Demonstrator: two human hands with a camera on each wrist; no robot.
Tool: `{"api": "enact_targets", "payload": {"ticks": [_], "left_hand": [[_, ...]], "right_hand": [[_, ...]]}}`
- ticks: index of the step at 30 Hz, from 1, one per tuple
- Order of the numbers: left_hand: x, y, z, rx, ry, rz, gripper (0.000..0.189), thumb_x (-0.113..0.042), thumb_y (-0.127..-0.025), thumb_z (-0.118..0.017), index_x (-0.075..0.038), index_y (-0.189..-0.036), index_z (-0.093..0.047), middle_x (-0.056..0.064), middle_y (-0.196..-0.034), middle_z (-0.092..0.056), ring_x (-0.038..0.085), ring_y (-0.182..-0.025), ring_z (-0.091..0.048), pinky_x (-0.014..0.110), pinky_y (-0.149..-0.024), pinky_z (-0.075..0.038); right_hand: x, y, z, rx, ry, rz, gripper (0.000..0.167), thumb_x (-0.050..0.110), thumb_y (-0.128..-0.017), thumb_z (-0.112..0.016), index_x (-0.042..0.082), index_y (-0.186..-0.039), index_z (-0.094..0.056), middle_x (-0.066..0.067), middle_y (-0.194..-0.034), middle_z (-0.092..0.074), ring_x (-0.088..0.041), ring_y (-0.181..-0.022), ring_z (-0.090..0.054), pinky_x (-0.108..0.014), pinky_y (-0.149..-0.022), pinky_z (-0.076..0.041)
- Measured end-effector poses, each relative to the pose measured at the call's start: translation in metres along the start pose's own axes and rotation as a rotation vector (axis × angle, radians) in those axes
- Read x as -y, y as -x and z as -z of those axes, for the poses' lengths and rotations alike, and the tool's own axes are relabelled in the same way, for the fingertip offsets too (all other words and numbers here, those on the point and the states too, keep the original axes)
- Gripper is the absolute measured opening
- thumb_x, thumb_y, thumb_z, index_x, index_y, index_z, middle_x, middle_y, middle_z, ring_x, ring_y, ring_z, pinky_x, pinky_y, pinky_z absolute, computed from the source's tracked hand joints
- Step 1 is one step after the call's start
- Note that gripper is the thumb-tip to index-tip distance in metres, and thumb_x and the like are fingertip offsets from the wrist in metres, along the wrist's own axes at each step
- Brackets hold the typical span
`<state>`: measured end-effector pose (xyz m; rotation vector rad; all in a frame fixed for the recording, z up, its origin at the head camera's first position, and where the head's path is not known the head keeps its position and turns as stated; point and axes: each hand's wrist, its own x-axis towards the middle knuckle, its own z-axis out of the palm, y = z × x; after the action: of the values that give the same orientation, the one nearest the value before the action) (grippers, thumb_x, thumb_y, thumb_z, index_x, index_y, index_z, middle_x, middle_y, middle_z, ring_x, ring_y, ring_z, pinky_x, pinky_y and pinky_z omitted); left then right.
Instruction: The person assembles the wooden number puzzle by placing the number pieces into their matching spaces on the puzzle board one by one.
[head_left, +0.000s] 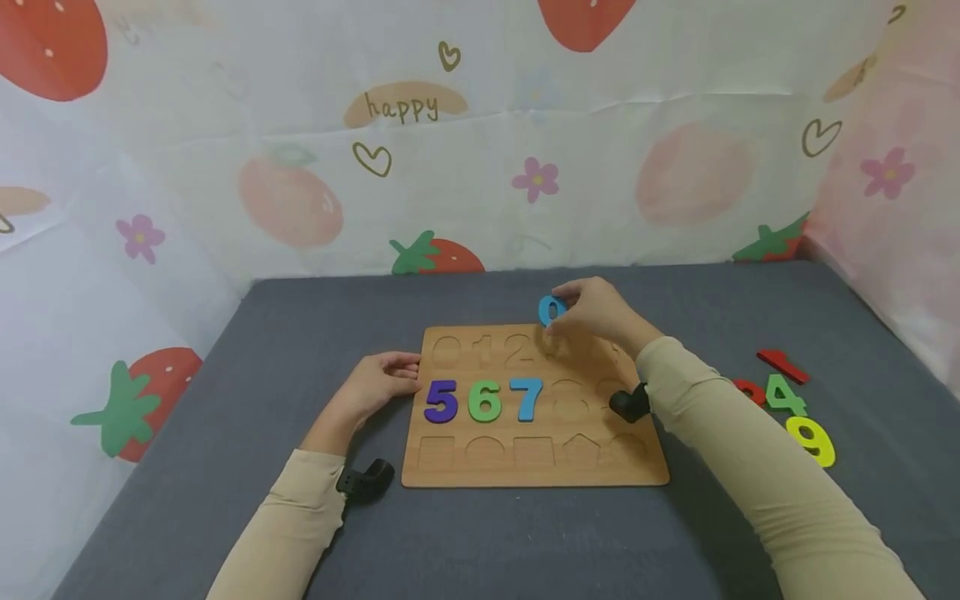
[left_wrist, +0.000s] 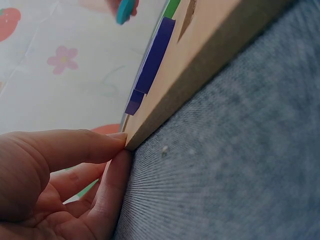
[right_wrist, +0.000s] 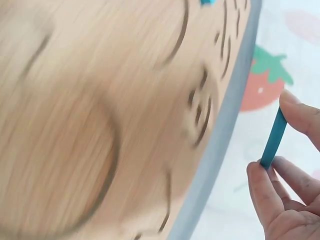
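My right hand (head_left: 600,312) pinches a blue number 0 (head_left: 551,311) between thumb and fingertips, raised above the far edge of a wooden puzzle board (head_left: 480,475). In the right wrist view the number 0 (right_wrist: 274,140) is seen edge-on. At the board's left edge, my left hand (head_left: 378,383) pinches the wood between thumb and fingers, as the left wrist view shows. A purple 5 (head_left: 441,402), a green 6 (head_left: 484,402) and a blue 7 (head_left: 527,399) sit in the middle row. Recesses for numbers and shapes show around them. The right hand and forearm hide part of the board.
Right of the board on the grey cloth (head_left: 525,542) lie a red 1 (head_left: 783,366), a green 4 (head_left: 785,395), a yellow 9 (head_left: 812,441) and a red piece (head_left: 750,391) partly hidden by the right sleeve. A printed curtain (head_left: 480,200) hangs behind.
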<state>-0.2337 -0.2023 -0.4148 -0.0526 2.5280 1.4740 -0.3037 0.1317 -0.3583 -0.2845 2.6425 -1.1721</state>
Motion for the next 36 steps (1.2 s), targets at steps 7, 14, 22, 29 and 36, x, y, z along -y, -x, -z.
{"api": "enact_targets", "payload": {"ticks": [7, 14, 22, 29, 36], "left_hand": [[0.001, 0.000, 0.000, -0.004, -0.007, -0.004, 0.051, -0.007, -0.091, -0.069, 0.000, -0.139, -0.055, 0.019, -0.126, -0.064, 0.028, -0.117, -0.060, 0.042, -0.103, -0.047], [0.001, 0.000, 0.000, -0.002, -0.008, 0.000, 0.050, -0.007, -0.091, -0.069, 0.001, -0.138, -0.055, 0.020, -0.125, -0.065, 0.028, -0.117, -0.061, 0.042, -0.102, -0.047], [0.002, -0.002, 0.001, 0.003, 0.006, -0.003, 0.050, -0.007, -0.091, -0.069, 0.001, -0.138, -0.055, 0.021, -0.126, -0.064, 0.029, -0.119, -0.061, 0.040, -0.101, -0.048], [0.002, -0.003, 0.002, -0.002, 0.004, 0.018, 0.051, -0.008, -0.091, -0.070, -0.001, -0.139, -0.055, 0.019, -0.127, -0.064, 0.028, -0.119, -0.061, 0.041, -0.103, -0.048], [0.001, -0.001, 0.002, 0.006, 0.002, 0.015, 0.050, -0.008, -0.091, -0.070, -0.001, -0.139, -0.055, 0.019, -0.128, -0.064, 0.030, -0.120, -0.060, 0.042, -0.102, -0.048]], "right_hand": [[0.021, -0.008, -0.027, 0.036, -0.029, 0.032, 0.069, 0.018, -0.080, -0.084, 0.006, -0.141, -0.055, -0.015, -0.136, -0.060, -0.030, -0.124, -0.056, -0.044, -0.102, -0.048], [0.042, -0.008, -0.052, 0.058, -0.042, 0.042, 0.067, 0.017, -0.078, -0.085, 0.007, -0.139, -0.058, -0.013, -0.132, -0.062, -0.027, -0.119, -0.057, -0.041, -0.100, -0.049], [0.055, -0.018, -0.073, 0.076, -0.037, 0.080, 0.064, 0.019, -0.077, -0.087, 0.007, -0.135, -0.062, -0.011, -0.127, -0.066, -0.026, -0.116, -0.060, -0.037, -0.096, -0.051], [0.065, -0.022, -0.087, 0.096, -0.067, 0.078, 0.063, 0.018, -0.077, -0.086, 0.007, -0.134, -0.062, -0.011, -0.126, -0.067, -0.025, -0.115, -0.060, -0.037, -0.096, -0.051], [0.072, -0.024, -0.100, 0.109, -0.111, 0.057, 0.063, 0.016, -0.076, -0.087, 0.006, -0.134, -0.062, -0.011, -0.129, -0.066, -0.026, -0.120, -0.059, -0.039, -0.103, -0.049]]}}
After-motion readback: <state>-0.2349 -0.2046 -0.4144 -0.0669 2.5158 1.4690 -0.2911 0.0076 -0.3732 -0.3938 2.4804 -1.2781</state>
